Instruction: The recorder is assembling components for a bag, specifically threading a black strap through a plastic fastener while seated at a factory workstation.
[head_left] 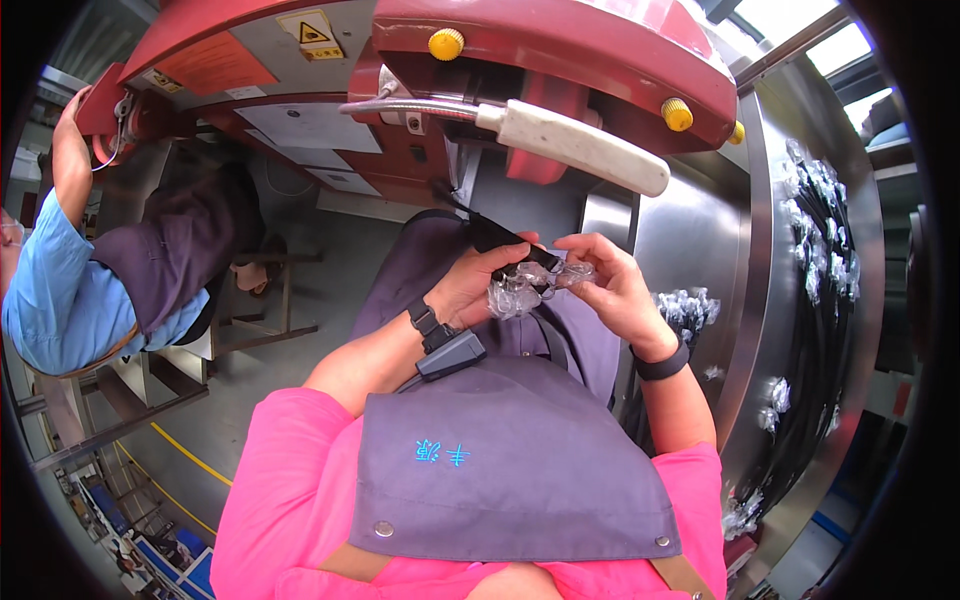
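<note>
A black strap (490, 234) with a metal fitting at its end, bagged in crumpled clear plastic (514, 294), is held above my lap. My left hand (468, 284) is closed round the strap, thumb on top, just behind the fitting. Opposite it, my right hand (618, 292) pinches the clear plastic at the strap's end between thumb and fingers. The exact shape of the fitting is hard to make out under the wrap. The strap's far end runs up toward the red machine (560, 35).
A white lever handle (580, 148) on a metal hose hangs just beyond my hands. To the right, a steel trough (765, 300) holds many black straps (815, 310) with plastic-wrapped ends; more wrapped ends (688, 308) lie beside my right wrist. A co-worker (160, 250) sits at the left.
</note>
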